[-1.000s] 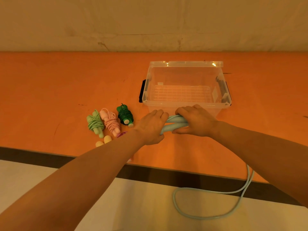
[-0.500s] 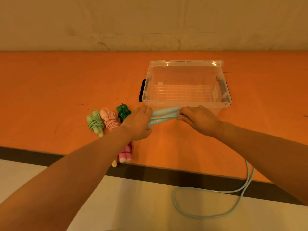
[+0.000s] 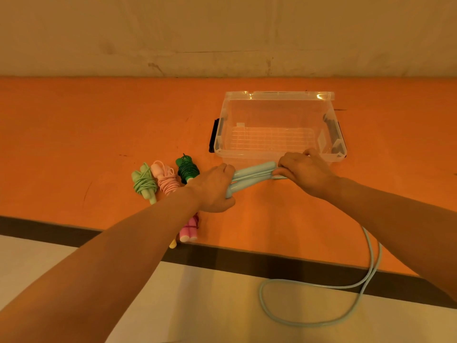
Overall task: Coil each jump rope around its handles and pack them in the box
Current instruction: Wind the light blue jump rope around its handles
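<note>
Two light blue handles (image 3: 249, 177) lie side by side in front of the clear plastic box (image 3: 279, 95). My left hand (image 3: 215, 189) grips their near ends. My right hand (image 3: 304, 172) pinches the light blue rope at their far ends. The rest of that rope (image 3: 321, 288) trails off the table edge and loops on the floor. Coiled ropes lie to the left: a light green one (image 3: 144, 184), a pale pink one (image 3: 167, 179) and a dark green one (image 3: 186, 169). The box holds nothing.
A bright pink coiled rope (image 3: 189, 231) and a yellow handle tip (image 3: 173, 243) peek out under my left forearm at the orange table's (image 3: 74, 134) front edge. A wall runs behind the table.
My hands have spread apart along the blue handles. The left hand slid to the near ends and the right hand moved right and toward the box, drawing the rope out.
</note>
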